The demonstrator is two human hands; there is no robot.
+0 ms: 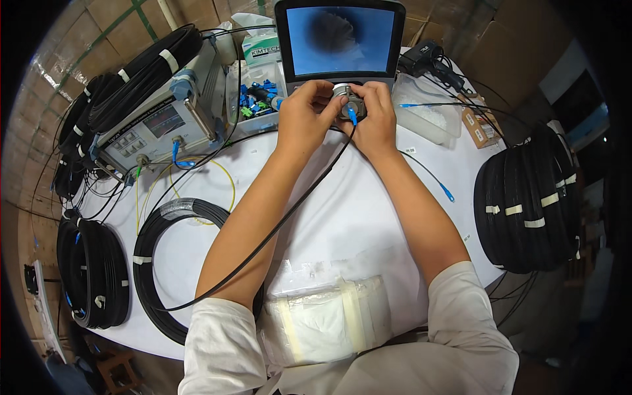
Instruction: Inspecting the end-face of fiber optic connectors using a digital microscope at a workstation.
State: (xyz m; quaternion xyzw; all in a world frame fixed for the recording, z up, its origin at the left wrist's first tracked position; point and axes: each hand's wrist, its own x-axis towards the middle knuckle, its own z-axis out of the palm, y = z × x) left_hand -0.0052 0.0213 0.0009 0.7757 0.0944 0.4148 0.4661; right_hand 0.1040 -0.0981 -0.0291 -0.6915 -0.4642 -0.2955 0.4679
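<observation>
Both hands meet at the far middle of the white table [342, 217], just under a monitor [340, 41] showing a blurred blue and dark picture. My left hand [304, 110] and my right hand [375, 112] together grip a small round metal probe [347, 100]. A blue connector [352, 117] on a thin black cable [283, 220] sticks into the probe from below. The cable runs back between my forearms toward my left elbow.
A grey test instrument [158, 125] with plugged leads stands at the left, a clear box of blue connectors [255, 99] beside it. Coils of black cable lie at left [181, 263], far left [92, 273] and right [526, 204]. A taped white pad [326, 322] lies near my chest.
</observation>
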